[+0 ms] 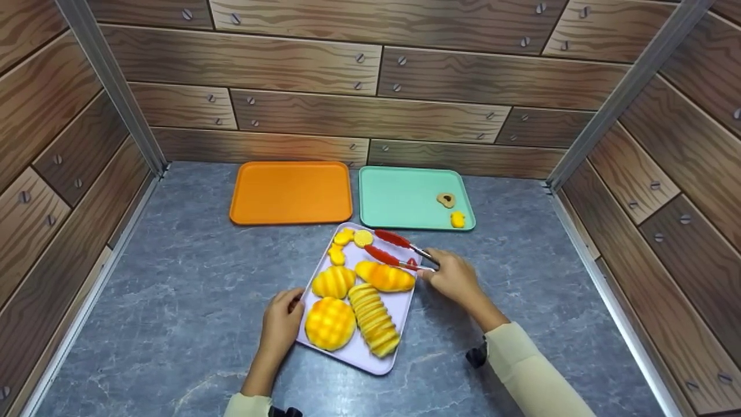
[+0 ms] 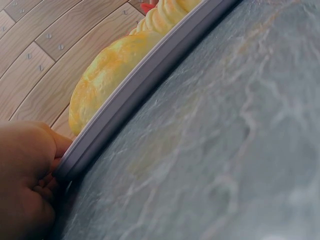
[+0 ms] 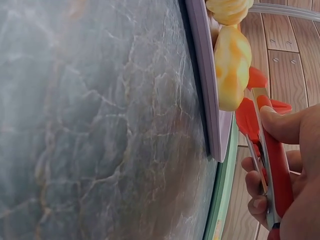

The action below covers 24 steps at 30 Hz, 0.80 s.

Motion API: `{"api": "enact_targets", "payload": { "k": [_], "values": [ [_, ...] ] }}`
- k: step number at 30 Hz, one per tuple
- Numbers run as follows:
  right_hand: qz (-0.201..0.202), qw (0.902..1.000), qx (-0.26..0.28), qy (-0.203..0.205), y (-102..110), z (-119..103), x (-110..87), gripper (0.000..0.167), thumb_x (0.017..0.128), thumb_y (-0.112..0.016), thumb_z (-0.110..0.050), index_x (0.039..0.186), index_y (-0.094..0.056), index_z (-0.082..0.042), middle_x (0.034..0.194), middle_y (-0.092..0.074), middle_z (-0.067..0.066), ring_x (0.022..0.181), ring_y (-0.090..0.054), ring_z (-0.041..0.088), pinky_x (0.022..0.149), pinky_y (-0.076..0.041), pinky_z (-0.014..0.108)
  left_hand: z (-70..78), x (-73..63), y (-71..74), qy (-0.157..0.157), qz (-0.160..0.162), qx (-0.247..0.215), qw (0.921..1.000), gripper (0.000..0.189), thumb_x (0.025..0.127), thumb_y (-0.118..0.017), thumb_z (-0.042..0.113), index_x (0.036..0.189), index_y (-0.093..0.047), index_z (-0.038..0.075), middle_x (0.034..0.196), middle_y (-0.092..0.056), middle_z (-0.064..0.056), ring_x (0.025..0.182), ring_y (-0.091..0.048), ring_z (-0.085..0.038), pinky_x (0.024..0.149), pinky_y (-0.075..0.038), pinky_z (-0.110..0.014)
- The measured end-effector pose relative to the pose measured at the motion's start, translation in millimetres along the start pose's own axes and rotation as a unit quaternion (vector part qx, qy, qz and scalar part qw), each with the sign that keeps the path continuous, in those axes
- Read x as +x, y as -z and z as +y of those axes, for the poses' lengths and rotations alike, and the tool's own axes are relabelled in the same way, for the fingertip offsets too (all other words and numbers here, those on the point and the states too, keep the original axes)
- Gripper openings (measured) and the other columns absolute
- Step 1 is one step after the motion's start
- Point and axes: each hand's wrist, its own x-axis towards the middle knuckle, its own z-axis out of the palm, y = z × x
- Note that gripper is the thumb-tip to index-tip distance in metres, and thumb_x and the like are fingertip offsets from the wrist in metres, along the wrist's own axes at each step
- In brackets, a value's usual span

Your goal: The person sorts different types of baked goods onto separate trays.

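Observation:
My right hand (image 1: 454,275) grips red-tipped tongs (image 3: 275,165) over the upper right part of a lilac tray (image 1: 399,313). The two red tongs tips are spread apart, close beside a round yellow slice (image 1: 363,238) with a lemon-like face. At the tray's left edge, my left hand (image 1: 282,321) holds the rim, its fingers curled there in the left wrist view. On the tray lie a round bun (image 1: 330,324), a long ridged roll (image 1: 373,319), a striped bread (image 1: 334,282), an orange-yellow bread (image 1: 385,276) and small yellow pieces (image 1: 337,255).
Behind the lilac tray stand an orange tray (image 1: 291,192) at left and a mint green tray (image 1: 399,197) at right. The green one bears a brown ring-like piece (image 1: 446,200) and a small yellow piece (image 1: 457,219). Wood-patterned walls (image 1: 301,63) enclose the grey marbled table (image 1: 191,278).

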Motion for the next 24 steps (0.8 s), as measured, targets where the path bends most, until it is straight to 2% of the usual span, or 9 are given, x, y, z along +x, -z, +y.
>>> {"api": "enact_targets", "payload": {
  "k": [11,18,24],
  "values": [
    [-0.018,0.9993,-0.032,-0.007,-3,-3,9.7,0.065,0.089,-0.073,-0.037,0.141,-0.057,-0.003,0.141,-0.059,0.019,0.129,-0.056,0.041,0.106,-0.039,0.062,1.9,0.6,-1.5,0.01,-0.006,-0.007,0.9999,0.025,0.094,-0.064,0.003,0.117,-0.073,0.002,0.101,-0.068,-0.008,0.088,-0.057,-0.018,0.08,-0.049,-0.035],
    [-0.02,0.9987,-0.046,-0.004,-6,-8,13.8,0.065,0.088,-0.074,-0.036,0.142,-0.057,-0.005,0.14,-0.06,0.018,0.129,-0.056,0.039,0.106,-0.04,0.062,1.9,0.2,-1.5,-0.001,0.003,-0.011,0.9999,0.025,0.092,-0.064,0.001,0.116,-0.073,0.002,0.101,-0.069,-0.008,0.088,-0.058,-0.017,0.081,-0.049,-0.033],
    [-0.031,0.9985,-0.042,-0.014,-8,-12,16.3,0.068,0.087,-0.074,-0.037,0.144,-0.055,-0.004,0.143,-0.057,0.019,0.132,-0.053,0.039,0.109,-0.037,0.062,0.9,0.1,-0.7,0.009,0.001,-0.008,0.9999,0.025,0.093,-0.064,0.003,0.117,-0.073,0.002,0.102,-0.069,-0.008,0.088,-0.058,-0.017,0.081,-0.049,-0.033]
  ]
}}
